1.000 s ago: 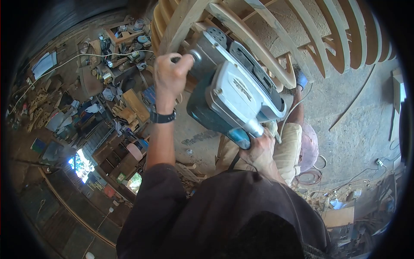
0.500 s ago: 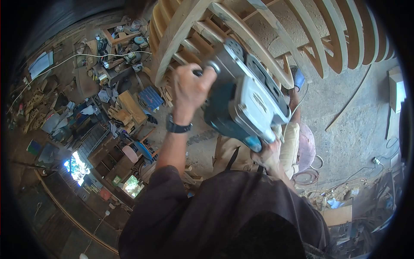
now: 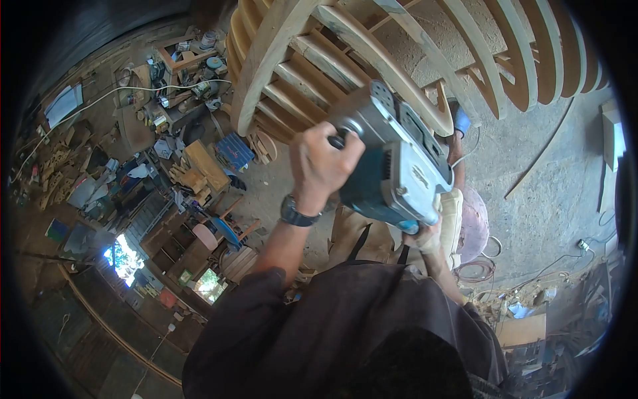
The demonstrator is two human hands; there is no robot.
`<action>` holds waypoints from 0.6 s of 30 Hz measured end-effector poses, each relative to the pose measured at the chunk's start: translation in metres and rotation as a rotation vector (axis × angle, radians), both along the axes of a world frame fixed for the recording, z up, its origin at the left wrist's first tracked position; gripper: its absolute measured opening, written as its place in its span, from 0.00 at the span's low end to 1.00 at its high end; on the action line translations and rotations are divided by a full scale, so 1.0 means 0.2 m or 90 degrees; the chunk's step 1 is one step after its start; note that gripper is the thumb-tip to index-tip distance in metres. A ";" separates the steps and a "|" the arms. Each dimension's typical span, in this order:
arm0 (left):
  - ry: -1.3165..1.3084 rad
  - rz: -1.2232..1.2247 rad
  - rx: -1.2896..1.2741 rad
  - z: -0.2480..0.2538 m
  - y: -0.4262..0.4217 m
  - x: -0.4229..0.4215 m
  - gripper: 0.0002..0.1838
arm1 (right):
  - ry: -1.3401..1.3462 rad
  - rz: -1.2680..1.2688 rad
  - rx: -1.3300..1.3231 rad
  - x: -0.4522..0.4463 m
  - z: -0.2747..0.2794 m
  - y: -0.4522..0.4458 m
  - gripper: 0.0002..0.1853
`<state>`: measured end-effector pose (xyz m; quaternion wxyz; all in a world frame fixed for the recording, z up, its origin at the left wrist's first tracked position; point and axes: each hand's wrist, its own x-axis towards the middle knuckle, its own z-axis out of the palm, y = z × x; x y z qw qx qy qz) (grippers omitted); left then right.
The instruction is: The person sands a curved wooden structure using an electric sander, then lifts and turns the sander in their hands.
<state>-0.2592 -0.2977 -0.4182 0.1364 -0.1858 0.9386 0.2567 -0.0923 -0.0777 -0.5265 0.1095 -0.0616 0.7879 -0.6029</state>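
A belt sander (image 3: 407, 163) with a teal body and a grey metal side cover is held in both my hands, its side turned up toward the camera. My left hand (image 3: 323, 157), with a dark watch on its wrist, is closed around the front knob. At the back end, my right hand (image 3: 427, 237) grips the rear handle, its fingers partly hidden. Just beyond the sander is a wooden frame (image 3: 272, 63) of curved ribs and slats. Whether the sanding belt touches the wood is hidden.
A blue shoe (image 3: 460, 120) and a pink rounded thing (image 3: 473, 223) are to the right of the sander. Coiled hose (image 3: 475, 269) lies on the floor near a cable. Wood scraps and tools (image 3: 179, 86) clutter the left side, beside a blue box (image 3: 232, 151).
The front of the sander and my left hand have moved right and slightly down, away from the frame's near post. My right hand has shifted slightly right. Both keep their hold.
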 end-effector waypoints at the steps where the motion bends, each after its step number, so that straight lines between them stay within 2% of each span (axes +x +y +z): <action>1: 0.014 -0.019 -0.028 -0.02 0.02 0.03 0.17 | -0.005 0.019 -0.009 -0.01 -0.03 0.03 0.24; 6: 0.031 0.037 0.055 0.00 -0.07 0.03 0.15 | 0.009 0.064 -0.006 -0.04 -0.06 0.04 0.23; 9: 0.017 -0.058 -0.072 0.11 -0.25 -0.14 0.15 | 0.041 0.075 0.019 -0.21 0.07 -0.14 0.22; 10: 0.048 -0.239 -0.174 0.07 -0.41 -0.17 0.11 | 0.076 0.074 0.023 -0.27 0.09 -0.20 0.21; 11: -0.025 -0.041 -0.087 0.17 -0.36 -0.26 0.09 | 0.070 0.062 0.014 -0.32 0.12 -0.25 0.19; 12: 0.064 -0.244 -0.148 0.14 -0.50 -0.28 0.11 | 0.064 0.090 0.008 -0.39 0.18 -0.26 0.18; 14: 0.188 -0.430 -0.270 0.14 -0.54 -0.31 0.10 | 0.044 0.109 0.038 -0.45 0.21 -0.28 0.18; 15: 0.189 -0.435 -0.268 0.13 -0.54 -0.29 0.10 | 0.043 0.104 0.039 -0.44 0.20 -0.28 0.18; 17: 0.065 -0.231 -0.146 0.11 -0.47 -0.22 0.08 | 0.079 0.063 0.017 -0.35 0.15 -0.24 0.20; 18: 0.055 -0.215 -0.159 0.05 -0.46 -0.14 0.08 | 0.081 0.072 0.022 -0.29 0.11 -0.20 0.19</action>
